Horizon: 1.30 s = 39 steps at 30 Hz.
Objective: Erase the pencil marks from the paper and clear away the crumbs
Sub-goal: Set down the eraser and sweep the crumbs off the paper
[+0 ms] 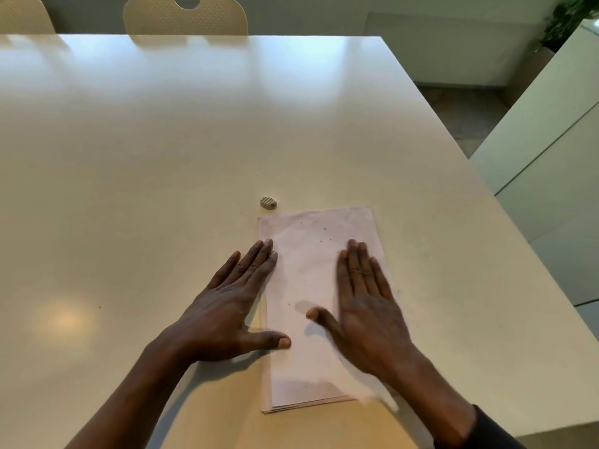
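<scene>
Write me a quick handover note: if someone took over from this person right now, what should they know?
Hands: the left hand is open and flat, with fingertips and thumb on the left edge of the paper. The right hand is open and flat on the paper's right side.
Things: the eraser lies untouched on the table, just past the paper's far left corner.
Done: no clear pencil marks show, only faint smudges.
Left: dark crumbs lie scattered on the paper; brush them away.
</scene>
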{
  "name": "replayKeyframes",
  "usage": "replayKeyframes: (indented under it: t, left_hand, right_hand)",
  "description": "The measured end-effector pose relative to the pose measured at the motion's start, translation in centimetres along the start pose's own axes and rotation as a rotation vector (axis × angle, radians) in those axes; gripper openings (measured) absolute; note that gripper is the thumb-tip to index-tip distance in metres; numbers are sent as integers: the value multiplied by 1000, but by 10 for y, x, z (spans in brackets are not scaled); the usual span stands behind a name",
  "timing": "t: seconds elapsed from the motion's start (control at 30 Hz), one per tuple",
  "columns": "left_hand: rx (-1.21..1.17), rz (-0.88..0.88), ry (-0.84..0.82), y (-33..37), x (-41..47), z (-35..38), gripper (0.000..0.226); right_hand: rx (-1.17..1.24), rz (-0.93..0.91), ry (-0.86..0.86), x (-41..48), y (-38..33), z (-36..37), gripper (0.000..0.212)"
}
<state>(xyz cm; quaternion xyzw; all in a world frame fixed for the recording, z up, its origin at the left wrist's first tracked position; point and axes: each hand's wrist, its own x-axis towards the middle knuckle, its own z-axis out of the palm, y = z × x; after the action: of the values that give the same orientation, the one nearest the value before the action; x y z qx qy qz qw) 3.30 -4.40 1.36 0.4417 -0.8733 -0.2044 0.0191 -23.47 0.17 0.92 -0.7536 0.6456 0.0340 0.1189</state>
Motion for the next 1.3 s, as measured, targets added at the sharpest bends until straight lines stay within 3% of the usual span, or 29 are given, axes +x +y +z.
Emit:
replayKeyframes:
  t: [0.07,0.23,0.3,0.43,0.67,0.93,1.03,1.23,1.3]
  left_hand:
    - [-10,1,4,0,0,0,135]
    - [-22,33,29,-3,-1,0,131]
    - [-33,43,30,-3,0,0,127]
    - [-36,21,22,-3,0,2,133]
    - [-22,-2,25,-1,-1,3,135]
    - [-29,14,-2,-1,-1,0,132]
    - [-23,9,4,-1,-1,0,134]
    - [-37,-5,3,-1,1,1,137]
    - [-37,-6,4,-1,0,1,137]
  right_hand:
    - [14,31,16,5,-2,-9,119]
    - [131,-283,-12,28,-55,-15,110]
    - [122,-319,-50,40,-67,-14,107]
    - [54,-219,-44,53,-49,-10,109]
    - [37,114,7,56,6,-23,127]
    - [153,-306,-44,75,-63,-14,109]
    - [84,-230,-19,82,-52,-11,100]
    - [64,148,41,67,-9,-19,121]
    - [99,163,54,62,-13,-26,126]
